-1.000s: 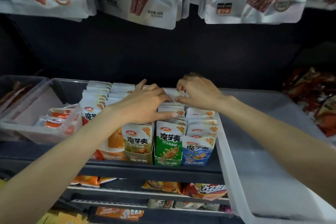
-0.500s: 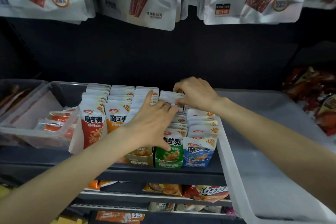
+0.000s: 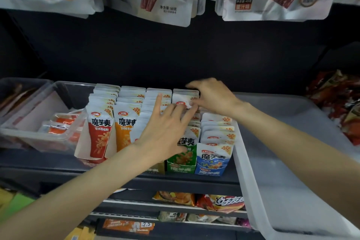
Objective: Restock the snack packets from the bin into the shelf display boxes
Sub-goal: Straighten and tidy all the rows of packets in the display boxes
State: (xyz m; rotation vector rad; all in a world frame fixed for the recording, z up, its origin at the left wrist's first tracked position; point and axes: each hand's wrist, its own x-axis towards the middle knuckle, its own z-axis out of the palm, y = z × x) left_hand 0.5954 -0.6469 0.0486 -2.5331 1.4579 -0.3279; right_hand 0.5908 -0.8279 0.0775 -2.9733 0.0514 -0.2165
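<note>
left hand [image 3: 165,132]: fingers spread flat on packet rows in display boxes [image 3: 181,167] | right hand [image 3: 212,96]: fingers curled, pinching white packet [image 3: 183,100] behind green row

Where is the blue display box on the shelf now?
In the head view, the blue display box stands rightmost in the row, beside the green display box and against the clear bin.

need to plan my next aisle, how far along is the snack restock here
Nearly done. Done: the red row, orange row and blue row look full. In hand: the right hand grips packets at the back of the green row, the left hand pressing beside. Left: the big bin looks empty.
</note>
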